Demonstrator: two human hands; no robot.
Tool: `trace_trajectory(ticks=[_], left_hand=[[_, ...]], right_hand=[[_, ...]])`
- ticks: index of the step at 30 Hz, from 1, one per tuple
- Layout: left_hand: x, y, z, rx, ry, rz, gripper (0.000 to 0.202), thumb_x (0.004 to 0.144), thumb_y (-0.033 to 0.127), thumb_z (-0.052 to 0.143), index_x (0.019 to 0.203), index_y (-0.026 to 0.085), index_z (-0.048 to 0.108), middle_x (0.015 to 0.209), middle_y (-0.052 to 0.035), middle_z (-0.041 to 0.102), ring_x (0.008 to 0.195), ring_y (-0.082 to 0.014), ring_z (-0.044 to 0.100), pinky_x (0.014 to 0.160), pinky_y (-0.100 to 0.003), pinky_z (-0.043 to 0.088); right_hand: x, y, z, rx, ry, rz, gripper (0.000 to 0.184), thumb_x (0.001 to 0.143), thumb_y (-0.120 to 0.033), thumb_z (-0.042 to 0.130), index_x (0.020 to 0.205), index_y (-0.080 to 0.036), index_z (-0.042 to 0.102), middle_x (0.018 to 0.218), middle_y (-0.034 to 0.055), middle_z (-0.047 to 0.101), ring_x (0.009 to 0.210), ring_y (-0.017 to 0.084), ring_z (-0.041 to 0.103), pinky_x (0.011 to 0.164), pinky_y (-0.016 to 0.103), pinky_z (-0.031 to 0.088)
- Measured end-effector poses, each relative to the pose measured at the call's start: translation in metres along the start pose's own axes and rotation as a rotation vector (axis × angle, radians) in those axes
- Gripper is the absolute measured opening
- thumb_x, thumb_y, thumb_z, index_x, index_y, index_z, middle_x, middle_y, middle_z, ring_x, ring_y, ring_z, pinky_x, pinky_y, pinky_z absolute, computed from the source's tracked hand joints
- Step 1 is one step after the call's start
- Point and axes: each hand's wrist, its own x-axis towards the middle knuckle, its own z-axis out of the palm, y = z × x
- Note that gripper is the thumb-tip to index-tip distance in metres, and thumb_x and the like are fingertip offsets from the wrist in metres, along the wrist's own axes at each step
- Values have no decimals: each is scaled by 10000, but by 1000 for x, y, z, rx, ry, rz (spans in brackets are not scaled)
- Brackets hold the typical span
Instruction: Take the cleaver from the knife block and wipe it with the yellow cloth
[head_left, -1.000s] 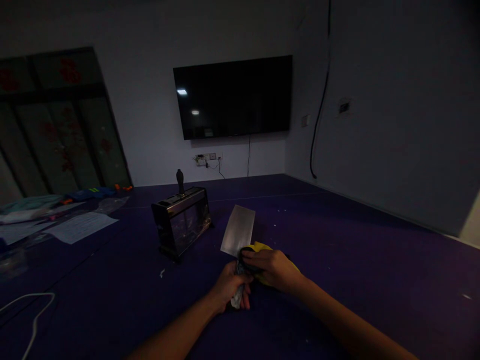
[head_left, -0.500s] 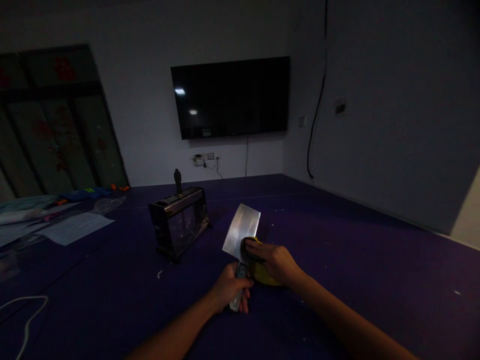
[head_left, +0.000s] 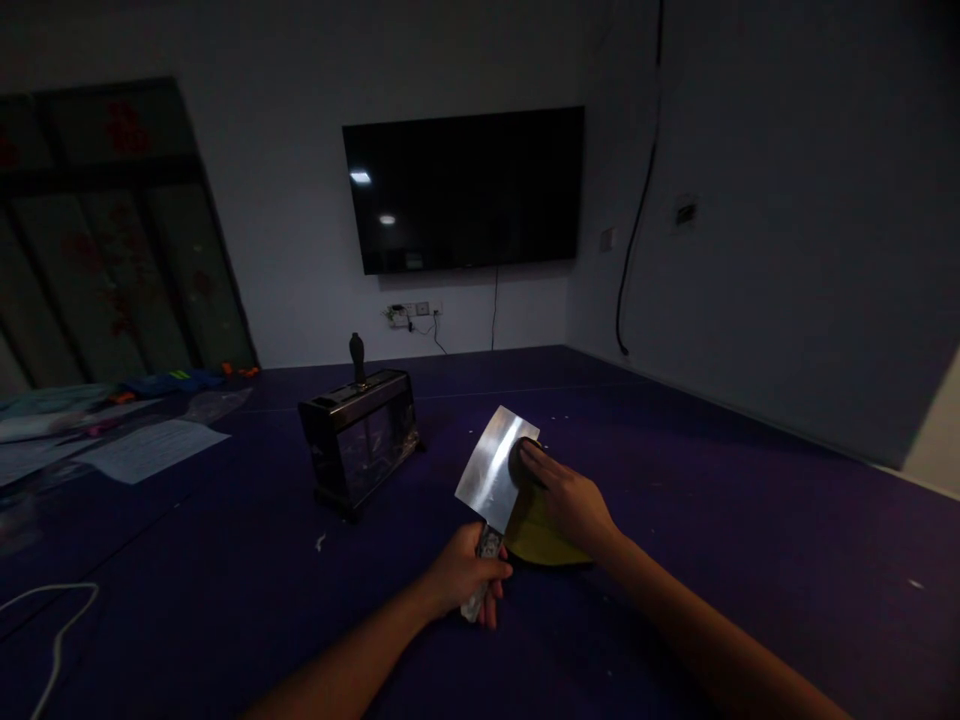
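My left hand (head_left: 469, 575) is wrapped round the handle of a cleaver (head_left: 491, 470), whose broad shiny blade points up and away from me. In my right hand (head_left: 574, 500) is a cloth (head_left: 536, 535), yellow with a dark side, pressed against the right edge of the blade near its upper corner. The cloth hangs down below my fingers, behind the cleaver's handle. Beyond my hands, to the left, stands a black knife block (head_left: 360, 440) with clear sides and one dark handle (head_left: 357, 358) sticking up from its top.
All this is on a purple surface (head_left: 712, 560) with small white scraps. Papers (head_left: 154, 450) and plastic lie at the left, with a white cable (head_left: 56, 640) nearer me. A television (head_left: 465, 195) hangs on the far wall, and a black cable (head_left: 637, 220) runs down the right wall.
My right hand and the cloth have slid up and right along the blade, from near the handle toward the upper corner. The cleaver has tilted slightly to the right.
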Motion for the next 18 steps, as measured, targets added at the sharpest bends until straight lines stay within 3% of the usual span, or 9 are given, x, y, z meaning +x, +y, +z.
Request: trace_trajectory(ticks=[18], left_hand=[[-1,2,4,-4,37,-13,367,629,313,632,877,171,402,478,48,527,305,-142,501,297,-195,347]], right_hand=[[-2,-5,3,8,-33,-31,704,605,40,369,1269,-167,471,1345,65,437,1079,191,560,880,308,487]])
